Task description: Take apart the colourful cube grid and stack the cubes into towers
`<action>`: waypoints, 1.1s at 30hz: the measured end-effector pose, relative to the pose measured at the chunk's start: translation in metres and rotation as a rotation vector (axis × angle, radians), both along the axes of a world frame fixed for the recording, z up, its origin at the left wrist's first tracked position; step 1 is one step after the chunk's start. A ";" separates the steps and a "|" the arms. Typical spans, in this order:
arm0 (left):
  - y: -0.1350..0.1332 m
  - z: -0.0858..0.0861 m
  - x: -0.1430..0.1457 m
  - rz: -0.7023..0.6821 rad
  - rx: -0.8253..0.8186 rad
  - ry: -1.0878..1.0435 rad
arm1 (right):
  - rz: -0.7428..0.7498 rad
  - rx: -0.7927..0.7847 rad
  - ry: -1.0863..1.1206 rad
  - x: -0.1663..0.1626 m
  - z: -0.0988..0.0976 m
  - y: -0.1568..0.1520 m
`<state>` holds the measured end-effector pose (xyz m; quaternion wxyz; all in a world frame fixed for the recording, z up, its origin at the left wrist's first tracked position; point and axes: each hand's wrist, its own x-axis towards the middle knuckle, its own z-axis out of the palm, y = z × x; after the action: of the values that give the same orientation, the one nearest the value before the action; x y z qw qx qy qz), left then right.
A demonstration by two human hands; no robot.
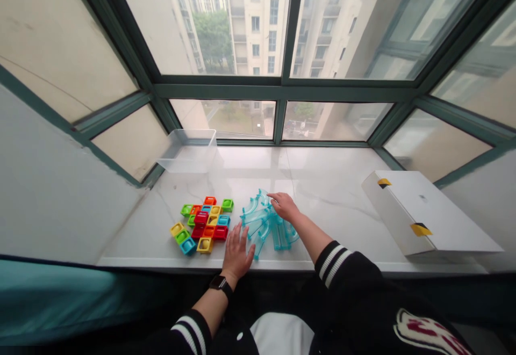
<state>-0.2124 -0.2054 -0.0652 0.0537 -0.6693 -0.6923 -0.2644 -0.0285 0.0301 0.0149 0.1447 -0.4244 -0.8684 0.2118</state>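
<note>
On the white window ledge [322, 194] lies a pile of clear blue curved track pieces [264, 223]. My right hand [284, 205] rests on the far side of the pile, fingers curled over a piece. My left hand [237, 250] lies flat on the ledge with fingers spread, just left of the pile and touching its near edge. To the left sits a cluster of coloured square blocks [203, 223] in red, orange, yellow, green and blue, close to my left hand's fingertips.
A clear plastic bin [189, 151] stands at the back left of the ledge. A white cardboard box [427, 212] with yellow tape lies at the right. Green window frames surround the ledge on three sides. A teal cushion [48, 301] lies below left.
</note>
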 end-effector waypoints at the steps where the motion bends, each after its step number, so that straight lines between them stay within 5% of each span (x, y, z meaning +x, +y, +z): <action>1: 0.000 0.000 0.000 0.004 -0.003 0.006 | 0.009 -0.029 -0.053 -0.006 0.000 0.003; 10: -0.002 0.000 0.003 0.023 -0.031 0.025 | -0.030 -0.094 -0.095 -0.016 -0.003 0.004; 21: -0.002 -0.002 0.002 0.034 -0.053 0.040 | -0.018 0.006 0.107 -0.007 0.001 -0.003; 33: 0.001 -0.001 0.002 0.037 -0.052 0.034 | -0.063 -0.087 0.365 0.009 0.027 -0.012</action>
<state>-0.2099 -0.2049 -0.0660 0.0529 -0.6618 -0.7102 -0.2340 -0.0193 0.0183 0.0416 0.2879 -0.4117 -0.8040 0.3181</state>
